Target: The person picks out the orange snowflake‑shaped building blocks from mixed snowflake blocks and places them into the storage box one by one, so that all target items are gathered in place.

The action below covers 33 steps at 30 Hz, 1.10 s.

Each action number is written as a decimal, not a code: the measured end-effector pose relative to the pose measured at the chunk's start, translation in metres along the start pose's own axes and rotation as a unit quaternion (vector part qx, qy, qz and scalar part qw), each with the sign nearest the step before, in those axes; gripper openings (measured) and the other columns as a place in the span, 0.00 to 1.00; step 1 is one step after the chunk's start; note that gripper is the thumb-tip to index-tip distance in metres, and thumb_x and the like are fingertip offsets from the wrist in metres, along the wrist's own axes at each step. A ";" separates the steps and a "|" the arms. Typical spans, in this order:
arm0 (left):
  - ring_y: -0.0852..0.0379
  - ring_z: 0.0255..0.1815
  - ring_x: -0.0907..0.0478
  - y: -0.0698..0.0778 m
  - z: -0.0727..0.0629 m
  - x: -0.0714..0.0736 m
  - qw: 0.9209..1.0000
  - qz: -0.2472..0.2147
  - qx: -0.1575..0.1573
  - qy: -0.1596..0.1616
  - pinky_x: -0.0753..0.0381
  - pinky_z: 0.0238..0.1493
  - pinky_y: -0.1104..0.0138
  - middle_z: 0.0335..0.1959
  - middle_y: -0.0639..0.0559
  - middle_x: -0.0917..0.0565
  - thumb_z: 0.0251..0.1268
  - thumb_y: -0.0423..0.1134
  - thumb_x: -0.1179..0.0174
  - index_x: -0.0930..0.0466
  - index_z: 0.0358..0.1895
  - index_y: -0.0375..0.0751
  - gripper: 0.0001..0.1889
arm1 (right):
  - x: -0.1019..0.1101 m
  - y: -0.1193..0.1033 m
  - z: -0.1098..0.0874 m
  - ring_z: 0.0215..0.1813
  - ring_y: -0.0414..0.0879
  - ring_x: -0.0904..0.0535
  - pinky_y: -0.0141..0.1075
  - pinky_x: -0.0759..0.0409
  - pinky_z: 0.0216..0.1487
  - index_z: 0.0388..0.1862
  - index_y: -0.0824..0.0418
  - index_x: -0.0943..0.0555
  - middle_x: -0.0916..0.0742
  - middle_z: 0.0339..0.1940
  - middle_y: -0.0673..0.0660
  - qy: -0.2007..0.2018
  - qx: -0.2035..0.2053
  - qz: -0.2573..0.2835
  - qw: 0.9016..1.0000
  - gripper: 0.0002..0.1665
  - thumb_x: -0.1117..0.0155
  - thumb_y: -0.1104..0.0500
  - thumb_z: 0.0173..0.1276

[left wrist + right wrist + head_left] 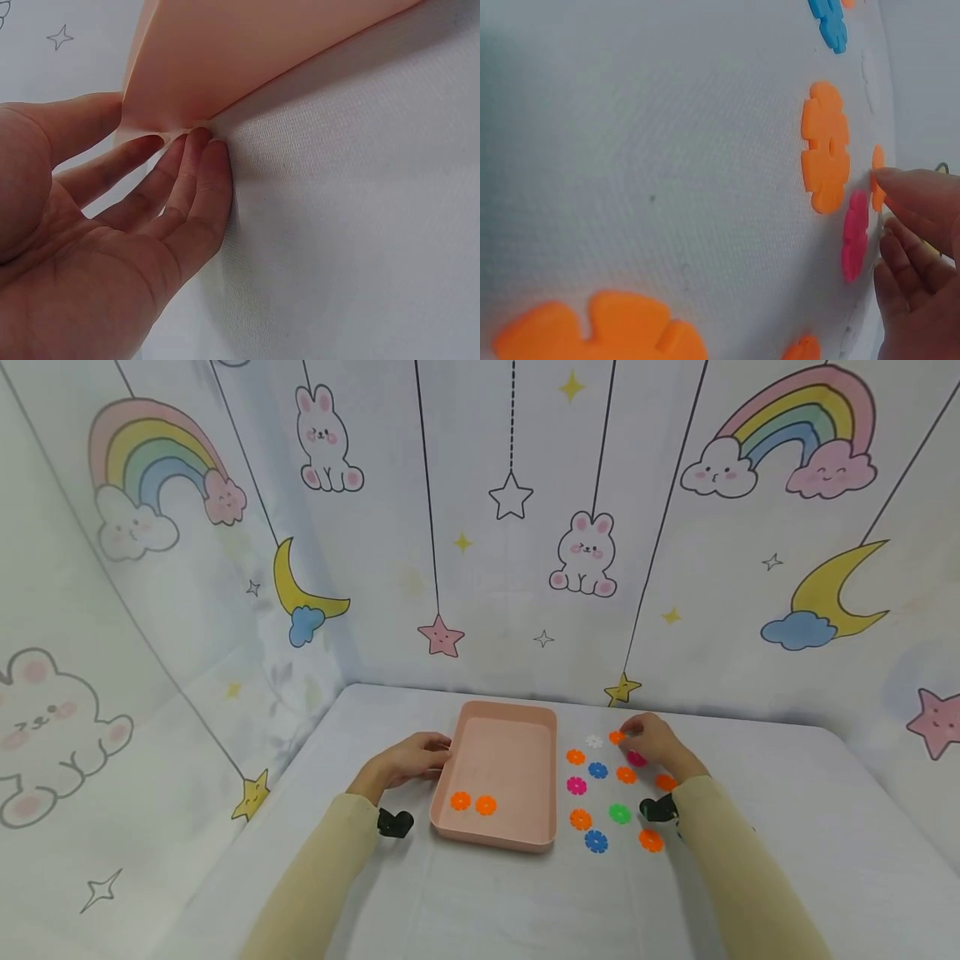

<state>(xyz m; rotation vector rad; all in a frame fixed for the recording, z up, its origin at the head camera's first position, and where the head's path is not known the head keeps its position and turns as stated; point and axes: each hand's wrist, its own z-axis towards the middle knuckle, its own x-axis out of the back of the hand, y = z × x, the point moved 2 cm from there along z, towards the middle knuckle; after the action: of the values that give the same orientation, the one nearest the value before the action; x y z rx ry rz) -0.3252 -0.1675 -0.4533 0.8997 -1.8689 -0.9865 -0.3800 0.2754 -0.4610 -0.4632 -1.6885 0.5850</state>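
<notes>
A shallow pink tray [498, 747] lies on the white table with two orange flower-shaped plastic discs [473, 803] inside, near its front left. My left hand [408, 758] holds the tray's left side; in the left wrist view its thumb meets the wall and its curved fingers [206, 180] reach the lower edge. To the right of the tray, my right hand [654, 743] pinches an orange flower-shaped disc [617, 737] at the far side of the scattered discs. Its thumb [915, 191] covers part of that disc, and the fingertip behind is hidden.
Several notched discs lie loose between the tray and my right forearm: orange [581, 819], blue [596, 841], green [619, 813], pink [576, 786] and white [594, 741]. Another pink disc [855, 236] lies close beside the right hand. A patterned cloth wall [510, 568] rises behind the table.
</notes>
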 end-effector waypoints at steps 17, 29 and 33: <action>0.50 0.56 0.19 -0.004 0.002 -0.001 1.000 0.001 0.002 0.002 0.20 0.65 0.54 0.67 0.41 0.24 0.78 0.41 0.43 0.31 0.72 0.36 0.25 | 0.004 0.009 0.007 0.54 0.61 0.25 0.57 0.21 0.61 0.60 0.71 0.26 0.20 0.55 0.68 -0.033 -0.015 -0.011 0.999 0.26 0.34 0.55 0.71; 0.50 0.57 0.20 -0.004 0.003 0.000 1.000 0.003 0.001 0.001 0.21 0.66 0.53 0.68 0.41 0.24 0.78 0.41 0.43 0.31 0.73 0.36 0.25 | 0.006 0.006 0.005 0.48 0.57 0.22 0.50 0.17 0.55 0.54 0.70 0.21 0.17 0.49 0.66 0.018 0.028 -0.007 0.999 0.17 0.37 0.60 0.74; 0.50 0.56 0.20 -0.005 0.005 0.002 1.000 0.001 0.002 0.000 0.21 0.65 0.54 0.67 0.41 0.24 0.78 0.41 0.43 0.31 0.73 0.36 0.25 | 0.008 0.004 0.002 0.47 0.56 0.21 0.48 0.16 0.53 0.54 0.70 0.21 0.16 0.48 0.65 0.022 0.031 -0.004 0.999 0.16 0.38 0.60 0.75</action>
<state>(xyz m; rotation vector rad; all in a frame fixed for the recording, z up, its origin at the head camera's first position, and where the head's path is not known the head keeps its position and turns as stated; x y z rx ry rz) -0.3295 -0.1699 -0.4586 0.8994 -1.8733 -0.9816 -0.3832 0.2829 -0.4574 -0.4216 -1.6262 0.6149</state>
